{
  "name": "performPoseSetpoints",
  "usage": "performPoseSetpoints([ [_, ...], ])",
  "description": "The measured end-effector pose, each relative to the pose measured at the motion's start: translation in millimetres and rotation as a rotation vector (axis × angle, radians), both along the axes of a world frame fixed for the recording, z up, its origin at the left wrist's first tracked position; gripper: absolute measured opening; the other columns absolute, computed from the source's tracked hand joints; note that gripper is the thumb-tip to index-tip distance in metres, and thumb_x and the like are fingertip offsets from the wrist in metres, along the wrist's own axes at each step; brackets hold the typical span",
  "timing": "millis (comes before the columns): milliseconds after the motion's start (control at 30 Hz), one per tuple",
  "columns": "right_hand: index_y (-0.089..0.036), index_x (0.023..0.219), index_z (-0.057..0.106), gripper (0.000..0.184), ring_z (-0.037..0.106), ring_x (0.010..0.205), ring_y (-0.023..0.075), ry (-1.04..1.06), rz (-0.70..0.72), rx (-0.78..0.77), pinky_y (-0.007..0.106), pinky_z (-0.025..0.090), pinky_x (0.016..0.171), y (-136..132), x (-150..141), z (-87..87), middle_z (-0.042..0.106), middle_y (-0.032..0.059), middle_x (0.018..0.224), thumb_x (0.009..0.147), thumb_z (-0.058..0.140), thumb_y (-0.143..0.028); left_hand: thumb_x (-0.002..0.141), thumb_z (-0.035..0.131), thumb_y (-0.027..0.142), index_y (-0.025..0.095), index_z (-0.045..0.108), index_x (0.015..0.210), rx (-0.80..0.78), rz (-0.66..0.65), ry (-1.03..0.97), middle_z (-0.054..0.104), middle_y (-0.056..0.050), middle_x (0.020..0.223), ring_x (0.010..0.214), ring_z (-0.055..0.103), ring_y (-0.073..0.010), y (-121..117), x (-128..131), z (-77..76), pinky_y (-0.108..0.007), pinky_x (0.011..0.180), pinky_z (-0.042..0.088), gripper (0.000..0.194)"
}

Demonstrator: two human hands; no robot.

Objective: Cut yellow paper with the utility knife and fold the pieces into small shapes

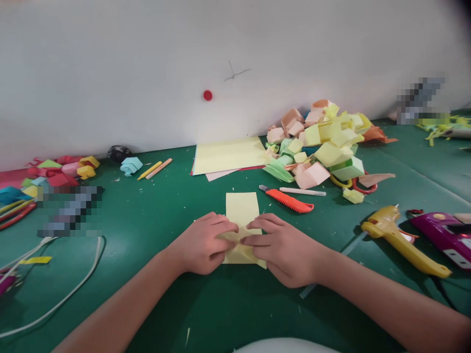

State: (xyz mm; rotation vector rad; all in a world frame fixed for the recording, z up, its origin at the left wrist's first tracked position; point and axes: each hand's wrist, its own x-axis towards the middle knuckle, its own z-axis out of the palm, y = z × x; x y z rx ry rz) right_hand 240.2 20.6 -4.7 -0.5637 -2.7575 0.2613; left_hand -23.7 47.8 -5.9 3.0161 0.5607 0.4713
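At the near middle of the green counter (162,309), a person's two bare hands are meeting over a small pale-yellow paper (241,206). The left hand (206,245) is resting its lightly parted fingers on the sheet; the right hand (289,250) is mirroring it, fingers slightly fanned, tips almost touching the left ones near the paper's middle. Whether either thumb is pinching a layer, one cannot tell. The paper's lower right corner is jutting out a little, while its far part is lying uncovered. Handling this well is probably calling for even, light pressure: one hand should be steadying the sheet while the other is aligning the edges, then smoothing outward from the middle, so that no skewed crease is forming. Thin paper like this is likely to be marking easily, so the fingers should be avoiding hard pokes. Beyond, at the right, a yellow glue gun (408,245) is lying on its side; just past the paper, an orange cutter (289,200) is resting. Farther off, folded paper pieces (331,139) are heaping up beside flat yellow sheets (231,154), near the wall (147,73).
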Motion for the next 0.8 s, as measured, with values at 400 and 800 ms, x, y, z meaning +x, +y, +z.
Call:
performPoseSetpoints([
  [400, -0.019, 0.082, 0.067, 0.021, 0.052, 0.098, 0.0252, -0.028, -0.125, 0.063, 0.046, 0.038, 0.101, 1, -2, -3.8, 0.07, 0.0052, 0.083, 0.075, 0.054, -0.005, 0.089, 0.054, 0.011, 0.02, 0.071, 0.09, -0.002, 0.0, 0.007, 0.066, -0.007, 0.114, 0.103, 0.057, -0.0235, 2, 0, -1.6, -0.039, 0.083, 0.043, 0.019],
  [800, -0.022, 0.064, 0.059, 0.026, 0.05, 0.077, 0.0214, 0.027, -0.218, -0.054, 0.045, 0.046, 0.094, 13, 44, 5.9, 0.061, 0.0015, 0.063, 0.073, 0.046, -0.002, 0.09, 0.053, 0.013, 0.022, 0.073, 0.092, 0.046, -0.001, -0.016, 0.07, -0.007, 0.115, 0.1, 0.059, -0.0234, 0, -3, 2.8, -0.038, 0.08, 0.044, 0.022],
])
